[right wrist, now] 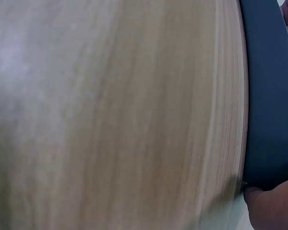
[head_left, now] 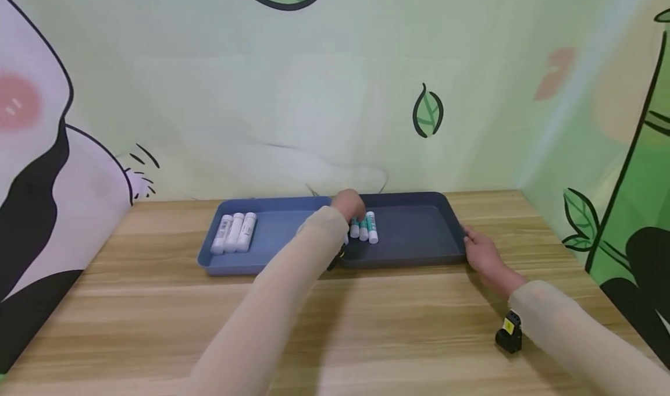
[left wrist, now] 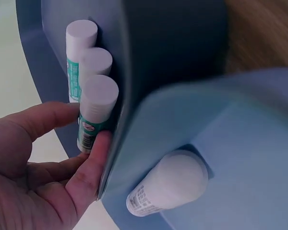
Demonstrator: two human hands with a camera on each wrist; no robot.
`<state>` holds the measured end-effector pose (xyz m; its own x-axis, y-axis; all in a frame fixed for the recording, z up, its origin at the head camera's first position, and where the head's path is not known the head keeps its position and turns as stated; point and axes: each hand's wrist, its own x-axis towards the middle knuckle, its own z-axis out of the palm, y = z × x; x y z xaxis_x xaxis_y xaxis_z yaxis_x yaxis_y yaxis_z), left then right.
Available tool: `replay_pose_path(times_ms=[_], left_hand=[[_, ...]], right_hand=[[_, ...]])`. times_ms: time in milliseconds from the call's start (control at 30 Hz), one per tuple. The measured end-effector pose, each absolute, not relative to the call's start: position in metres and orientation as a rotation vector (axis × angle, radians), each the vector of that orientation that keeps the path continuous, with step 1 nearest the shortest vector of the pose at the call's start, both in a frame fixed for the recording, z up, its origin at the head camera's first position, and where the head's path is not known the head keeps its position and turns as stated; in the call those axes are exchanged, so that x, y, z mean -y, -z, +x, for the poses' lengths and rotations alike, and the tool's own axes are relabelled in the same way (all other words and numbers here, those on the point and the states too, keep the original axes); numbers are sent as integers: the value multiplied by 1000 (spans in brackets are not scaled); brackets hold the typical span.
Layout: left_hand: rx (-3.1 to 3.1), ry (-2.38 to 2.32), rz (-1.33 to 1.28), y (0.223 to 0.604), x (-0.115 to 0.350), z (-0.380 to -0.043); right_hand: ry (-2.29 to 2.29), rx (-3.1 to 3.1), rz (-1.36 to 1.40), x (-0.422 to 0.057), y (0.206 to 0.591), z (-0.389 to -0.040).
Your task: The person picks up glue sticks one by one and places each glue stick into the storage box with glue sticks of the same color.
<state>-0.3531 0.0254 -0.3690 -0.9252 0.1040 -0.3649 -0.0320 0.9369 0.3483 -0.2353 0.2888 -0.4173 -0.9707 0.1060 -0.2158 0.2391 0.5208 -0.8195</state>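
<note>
In the dark tray (head_left: 408,256), several glue sticks (head_left: 372,228) with white caps and teal labels lie side by side at its left end. My left hand (head_left: 349,204) reaches over that end. In the left wrist view, the left thumb (left wrist: 57,115) and fingers pinch the nearest teal-labelled glue stick (left wrist: 98,98), close to the tray wall. My right hand (head_left: 484,253) holds the dark tray's right end. Its thumb (right wrist: 271,201) shows at the tray corner in the right wrist view; its other fingers are mostly hidden.
A blue tray (head_left: 238,270) adjoins the dark tray on the left. Three thicker white glue sticks (head_left: 234,233) lie at its left end; another white glue stick (left wrist: 170,184) is at its right end. Both trays stand on a wooden table (head_left: 398,326) before a printed wall (head_left: 340,93).
</note>
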Motion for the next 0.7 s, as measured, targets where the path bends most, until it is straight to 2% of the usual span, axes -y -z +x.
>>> replay_pose_path(times_ms=[700], left_hand=[[-2733,-412,85,373,-28,-354]], right_hand=[[1446,-2618,310,-287,419,-235]])
